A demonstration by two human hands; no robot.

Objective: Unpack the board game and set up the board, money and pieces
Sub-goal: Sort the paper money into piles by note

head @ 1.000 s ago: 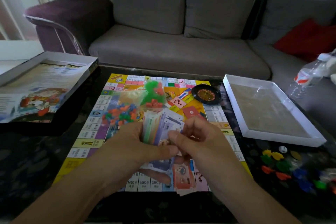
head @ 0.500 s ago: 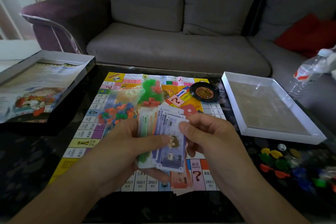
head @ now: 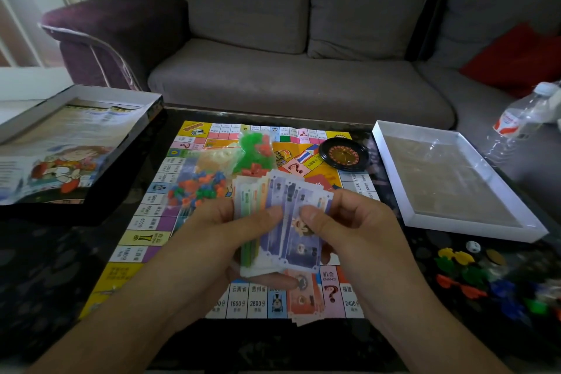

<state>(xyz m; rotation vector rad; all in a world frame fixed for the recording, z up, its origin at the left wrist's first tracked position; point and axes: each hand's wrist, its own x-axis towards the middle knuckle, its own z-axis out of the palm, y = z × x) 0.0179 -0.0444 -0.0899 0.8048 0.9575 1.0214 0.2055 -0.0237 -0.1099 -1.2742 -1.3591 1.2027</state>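
Dark glossy worktop (head: 45, 267) up front, grey sofa (head: 303, 82) behind it, and one game board (head: 142, 237) lies flat across the middle. Two hands over the board's near half: the left hand (head: 212, 234) grips a fanned stack of paper money (head: 291, 222), thumb pressed across the notes, and the right hand (head: 352, 222) pinches the purple notes at the fan's right edge. Under the hands, one small pile of orange notes (head: 303, 300) rests on the board's near edge, partly hidden by the fan. Beyond the hands, two clear bags sit on the board: one bag of mixed coloured pieces (head: 197, 188), one bag of green and red pieces (head: 253, 155). One black roulette wheel (head: 344, 154) sits at the board's far right corner. Right of the board, one white box tray (head: 455, 179); nearer than that, loose coloured tokens (head: 473, 276), too blurred to count, and one white die (head: 473, 246). Left of the board, one box lid (head: 60, 143) holding a printed sheet. One plastic bottle (head: 516, 121) lies on the sofa, beyond the tray.
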